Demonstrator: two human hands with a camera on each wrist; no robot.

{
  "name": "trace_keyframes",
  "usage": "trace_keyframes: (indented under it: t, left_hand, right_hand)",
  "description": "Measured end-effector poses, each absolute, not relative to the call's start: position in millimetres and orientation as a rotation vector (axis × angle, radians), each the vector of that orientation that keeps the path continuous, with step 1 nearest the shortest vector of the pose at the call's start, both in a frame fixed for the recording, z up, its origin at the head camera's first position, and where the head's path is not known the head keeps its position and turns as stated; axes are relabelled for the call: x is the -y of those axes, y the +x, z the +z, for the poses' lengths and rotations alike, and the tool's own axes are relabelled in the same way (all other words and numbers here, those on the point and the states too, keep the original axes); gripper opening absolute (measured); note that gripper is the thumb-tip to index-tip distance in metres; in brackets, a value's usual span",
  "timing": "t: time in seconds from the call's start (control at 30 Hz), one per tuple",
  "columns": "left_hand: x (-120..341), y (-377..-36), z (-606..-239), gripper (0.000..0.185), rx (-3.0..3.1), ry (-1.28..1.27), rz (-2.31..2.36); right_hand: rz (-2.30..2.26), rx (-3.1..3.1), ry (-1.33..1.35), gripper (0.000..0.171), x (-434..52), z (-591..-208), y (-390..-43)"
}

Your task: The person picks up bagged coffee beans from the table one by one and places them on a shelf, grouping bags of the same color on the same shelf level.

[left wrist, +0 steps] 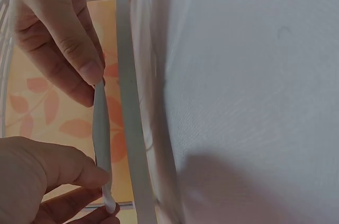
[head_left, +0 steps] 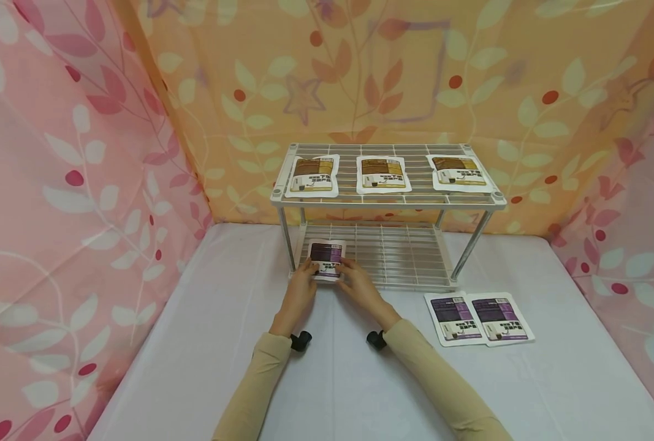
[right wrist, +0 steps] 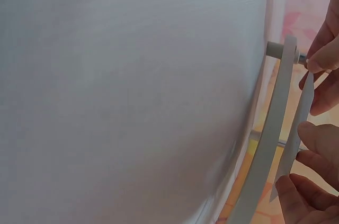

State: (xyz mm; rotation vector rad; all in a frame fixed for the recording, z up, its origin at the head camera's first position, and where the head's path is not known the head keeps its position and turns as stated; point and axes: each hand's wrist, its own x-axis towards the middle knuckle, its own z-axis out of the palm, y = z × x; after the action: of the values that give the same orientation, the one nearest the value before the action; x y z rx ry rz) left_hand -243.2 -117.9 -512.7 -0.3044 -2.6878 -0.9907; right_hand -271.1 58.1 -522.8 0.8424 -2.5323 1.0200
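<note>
White-clothed table (head_left: pixel 205 367), floral drapes: both hands, left hand (head_left: pixel 300 290) and right hand (head_left: pixel 360 285), pinch purple pouch (head_left: pixel 327 259) flat at wire rack's (head_left: pixel 387 199) lower-shelf front-left corner, matching sorted rows.

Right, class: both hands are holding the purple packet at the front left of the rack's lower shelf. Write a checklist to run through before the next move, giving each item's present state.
1. Both hands grip the packet: left hand and right hand pinch the purple packet at its sides: ok.
2. Packet over the lower shelf: ok.
3. Packet lying flat on the wires: cannot tell.
4. Shelf space to the packet's right free: ok.
5. Two purple packets on the table within view for later: ok.
6. Top shelf holds three brown packets, apart from the hands: ok.
</note>
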Motion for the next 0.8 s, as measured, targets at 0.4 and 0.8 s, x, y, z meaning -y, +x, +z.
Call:
trace_keyframes:
  t: [0.4,0.8]
  left_hand:
    - [117,-248,-513,0.039,2.678,-0.267,-0.92]
    - [112,-251,-514,0.037,2.677,-0.242,-0.792]
  right_hand:
    - [0.919,2.594,0.859,0.031,-49,-524,-279]
    - [0.93,2.626,0.876,0.03,-44,-525,-285]
